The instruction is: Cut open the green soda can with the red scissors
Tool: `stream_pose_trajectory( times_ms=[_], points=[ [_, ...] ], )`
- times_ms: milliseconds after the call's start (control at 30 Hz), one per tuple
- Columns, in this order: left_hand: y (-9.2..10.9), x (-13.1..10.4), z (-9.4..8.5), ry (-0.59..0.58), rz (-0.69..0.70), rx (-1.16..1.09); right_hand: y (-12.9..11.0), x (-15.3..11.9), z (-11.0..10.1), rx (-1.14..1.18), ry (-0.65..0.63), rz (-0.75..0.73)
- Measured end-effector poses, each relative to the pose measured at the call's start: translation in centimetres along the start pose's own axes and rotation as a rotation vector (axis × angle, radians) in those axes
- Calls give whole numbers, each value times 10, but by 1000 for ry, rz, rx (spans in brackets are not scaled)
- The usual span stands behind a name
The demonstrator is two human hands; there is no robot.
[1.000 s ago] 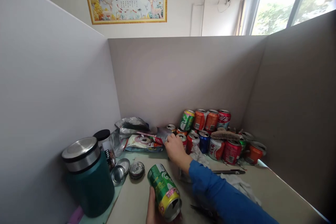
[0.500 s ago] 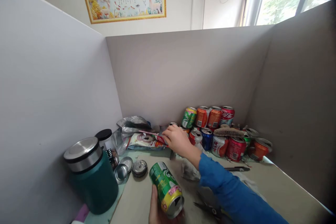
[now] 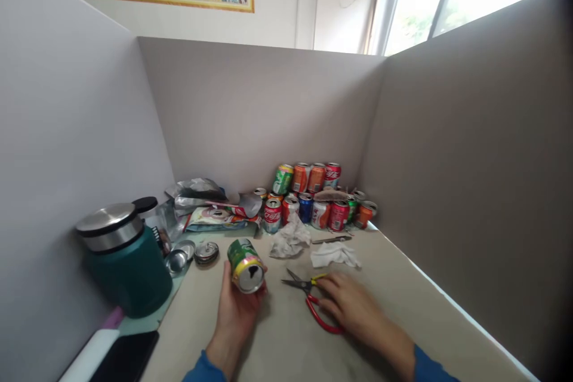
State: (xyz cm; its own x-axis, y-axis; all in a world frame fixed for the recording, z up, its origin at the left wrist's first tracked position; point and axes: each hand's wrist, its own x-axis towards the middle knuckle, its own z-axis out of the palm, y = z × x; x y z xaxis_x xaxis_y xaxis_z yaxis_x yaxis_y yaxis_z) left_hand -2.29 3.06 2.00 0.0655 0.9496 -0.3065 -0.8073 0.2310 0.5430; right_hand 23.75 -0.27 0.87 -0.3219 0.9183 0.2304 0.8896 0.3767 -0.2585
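Observation:
My left hand (image 3: 239, 313) is wrapped around a green and yellow drink can (image 3: 246, 268), tilted with its opened top facing me. To the right, my right hand (image 3: 347, 301) has its fingers curled over the handles of a pair of scissors (image 3: 308, 287) with one red and one yellow handle. The blades lie slightly apart at the table surface, pointing left. A crumpled white tissue (image 3: 290, 239) and a flatter one (image 3: 335, 255) rest beyond the scissors, and a dark pen-like tool (image 3: 332, 239) sits behind the flatter one.
Several drink cans (image 3: 305, 209) are stacked at the back wall. Cut metal sheets and bags (image 3: 215, 215) lie at the back left. A teal container (image 3: 125, 268), a clear jar (image 3: 150, 215), round can ends (image 3: 206, 253) and a phone (image 3: 125, 358) line the left. Partition walls enclose the table.
My right hand has come back from the pile of sheets at the back and moved to the scissors. The view has shifted to the right; my left hand still holds the can.

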Motion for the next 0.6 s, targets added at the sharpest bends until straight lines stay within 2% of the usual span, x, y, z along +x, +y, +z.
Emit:
stream_pose_trajectory(
  times_ms=[133, 200, 300, 400, 500, 533, 600],
  points=[
    [0, -1, 0, -59, 51, 53, -11, -24, 18, -29, 42, -11],
    [-2, -3, 3, -65, 118, 76, -16, -27, 16, -20, 36, -13],
    [-4, -7, 10, -13, 237, 93, -18, -28, 8, 17, 24, -9],
    [-2, -9, 15, -4, 251, 123, -16, -27, 4, 171, 116, 32],
    [1, -5, 20, -27, 183, 129, -15, -20, 4, 582, 298, 167],
    [2, -3, 21, -45, 155, 123, -15, -15, 4, 812, 333, 245],
    [2, 3, 21, -83, 108, 108, -16, -6, 0, 1298, 321, 384]
  ],
)
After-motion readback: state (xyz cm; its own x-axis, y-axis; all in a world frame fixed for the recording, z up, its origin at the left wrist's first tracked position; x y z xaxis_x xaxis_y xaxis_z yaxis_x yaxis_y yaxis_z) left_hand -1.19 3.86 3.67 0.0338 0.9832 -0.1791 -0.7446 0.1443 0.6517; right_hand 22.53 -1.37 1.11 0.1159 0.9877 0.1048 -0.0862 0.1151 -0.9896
